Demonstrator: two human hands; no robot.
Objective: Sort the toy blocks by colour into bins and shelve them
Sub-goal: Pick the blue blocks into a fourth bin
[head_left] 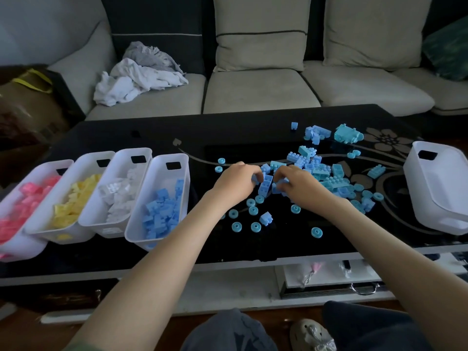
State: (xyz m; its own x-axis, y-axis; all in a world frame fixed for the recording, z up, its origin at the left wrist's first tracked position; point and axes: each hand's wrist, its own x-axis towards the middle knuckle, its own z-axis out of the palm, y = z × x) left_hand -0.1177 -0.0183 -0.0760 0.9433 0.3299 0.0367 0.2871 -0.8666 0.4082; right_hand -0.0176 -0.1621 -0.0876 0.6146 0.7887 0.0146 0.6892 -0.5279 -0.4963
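Both hands work at the middle of the black glass table (152,138); the left grip (238,181) has its fingers curled down round a dark blue brick (266,184), and the right grip (296,183), just beside it, pinches a small blue brick (277,188) with curled fingers; the two hands nearly touch over these pieces. To the right of the hands lies the loose pile of light blue blocks (324,173), spreading toward the table's right edge; round blue discs (253,211) are scattered between the hands and the near edge, with one small block (266,218) among them. Near the far edge sit a smaller cluster of blue pieces (316,133), a turquoise moulded piece (348,134) just beside it, and a single small cube (293,125) a little apart. Along the left part of the table four white bins stand side by side, touching: the pink bin (58,163) at the left edge, then the yellow bin (86,158), the clear-block bin (126,152), and the blue bin (162,159) nearest the hands, each holding blocks of its one colour. A fifth white bin (430,188) lies tilted at the right edge, well apart from the others. Behind the table is a pale sofa (253,92) with crumpled cloths (136,77) on its left seat; a dark bag (30,102) stands at the far left.
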